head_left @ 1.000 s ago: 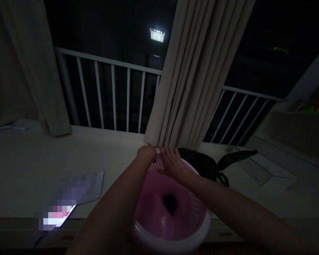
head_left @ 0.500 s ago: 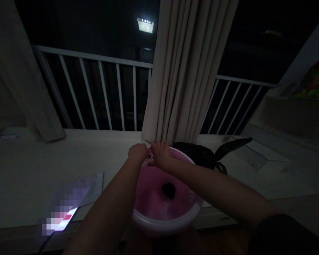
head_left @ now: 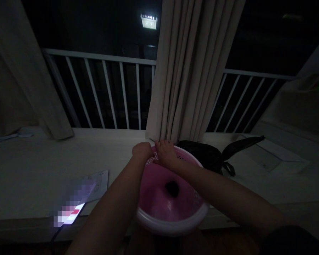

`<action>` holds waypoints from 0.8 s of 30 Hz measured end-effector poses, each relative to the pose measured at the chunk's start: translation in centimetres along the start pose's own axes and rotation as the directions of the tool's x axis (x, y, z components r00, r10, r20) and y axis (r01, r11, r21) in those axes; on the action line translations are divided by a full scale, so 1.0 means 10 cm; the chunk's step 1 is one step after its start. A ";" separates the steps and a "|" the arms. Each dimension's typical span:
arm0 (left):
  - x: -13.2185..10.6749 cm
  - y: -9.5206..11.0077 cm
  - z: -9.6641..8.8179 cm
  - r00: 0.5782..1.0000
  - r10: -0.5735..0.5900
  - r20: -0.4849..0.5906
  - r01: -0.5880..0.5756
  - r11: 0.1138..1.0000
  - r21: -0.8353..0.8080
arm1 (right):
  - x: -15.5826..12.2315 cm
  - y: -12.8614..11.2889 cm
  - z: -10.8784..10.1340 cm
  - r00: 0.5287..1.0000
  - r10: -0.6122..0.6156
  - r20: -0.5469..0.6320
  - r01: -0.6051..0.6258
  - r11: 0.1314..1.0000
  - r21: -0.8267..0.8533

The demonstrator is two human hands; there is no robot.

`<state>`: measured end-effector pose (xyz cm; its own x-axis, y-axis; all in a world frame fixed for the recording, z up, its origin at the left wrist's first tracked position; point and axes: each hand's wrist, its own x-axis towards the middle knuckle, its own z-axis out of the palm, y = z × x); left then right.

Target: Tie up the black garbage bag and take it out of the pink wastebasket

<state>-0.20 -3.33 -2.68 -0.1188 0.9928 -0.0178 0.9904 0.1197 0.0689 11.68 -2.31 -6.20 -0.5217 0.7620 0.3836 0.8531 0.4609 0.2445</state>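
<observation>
A round pink plastic basket (head_left: pixel 172 226) with a perforated wall leans against the edge of a pale ledge in a dim room. A small dark thing (head_left: pixel 172 188) lies inside it. My left hand (head_left: pixel 141 150) is closed over the basket's far rim. My right hand (head_left: pixel 166 154) rests beside it on the same far rim, fingers curled onto the rim. Both forearms reach forward over the basket.
A beige curtain (head_left: pixel 188 71) hangs just behind the hands. A black bag with a strap (head_left: pixel 210 156) lies right of the basket. A lit phone (head_left: pixel 70 214) and papers (head_left: pixel 98 182) lie at the left. White railing bars (head_left: pixel 108 92) stand before the dark outdoors.
The view shifted slightly. My right hand's fingers, spread flat earlier, have curled onto the basket's far rim. The basket has hardly moved.
</observation>
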 end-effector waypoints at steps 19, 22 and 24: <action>0.02 0.01 -0.03 0.999 -0.007 0.050 0.006 1.000 0.018 | -0.01 -0.02 0.00 0.998 0.044 0.045 -0.046 0.997 0.065; 0.00 0.01 -0.03 0.999 -0.010 0.043 0.009 1.000 0.011 | -0.01 -0.04 0.00 0.997 0.066 0.046 -0.069 0.996 0.064; 0.00 0.01 -0.03 1.000 -0.005 0.028 0.005 1.000 0.007 | 0.00 -0.05 0.00 0.996 0.076 0.051 -0.079 0.995 0.063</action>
<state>-0.10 -3.30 -2.38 -0.1217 0.9915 -0.0456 0.9903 0.1244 0.0623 11.28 -2.53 -6.34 -0.4543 0.8168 0.3556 0.8906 0.4269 0.1572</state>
